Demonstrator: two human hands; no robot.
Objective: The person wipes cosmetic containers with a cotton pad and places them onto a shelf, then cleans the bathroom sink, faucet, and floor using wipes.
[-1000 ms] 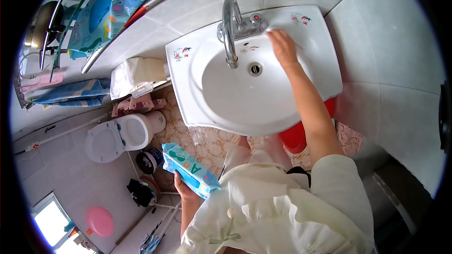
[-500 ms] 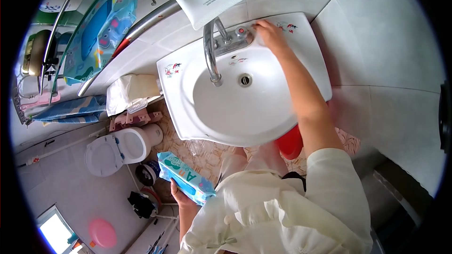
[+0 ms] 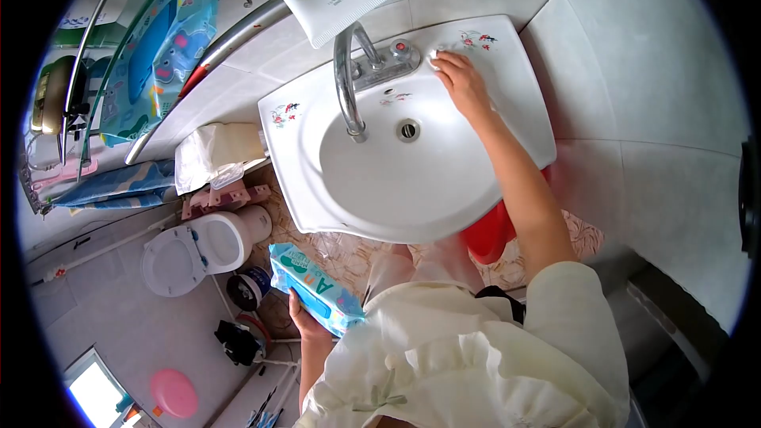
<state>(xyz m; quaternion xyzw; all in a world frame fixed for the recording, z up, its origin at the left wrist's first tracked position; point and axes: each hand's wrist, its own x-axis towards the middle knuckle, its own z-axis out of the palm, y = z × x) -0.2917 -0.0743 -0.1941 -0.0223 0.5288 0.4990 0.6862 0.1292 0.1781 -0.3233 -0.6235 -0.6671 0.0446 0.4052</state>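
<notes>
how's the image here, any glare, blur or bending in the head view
Head view: window blown out white, glints on the faucet; head view: wall tiles bent by the wide lens, corners black; head view: big lettering on the wipes pack readable, but white scrap at the right hand blends into the sink.

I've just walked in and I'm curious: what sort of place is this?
A bathroom, probably in someone's home: a white sink with a curved tap is in front of the person, and a toilet stands nearby.
</notes>
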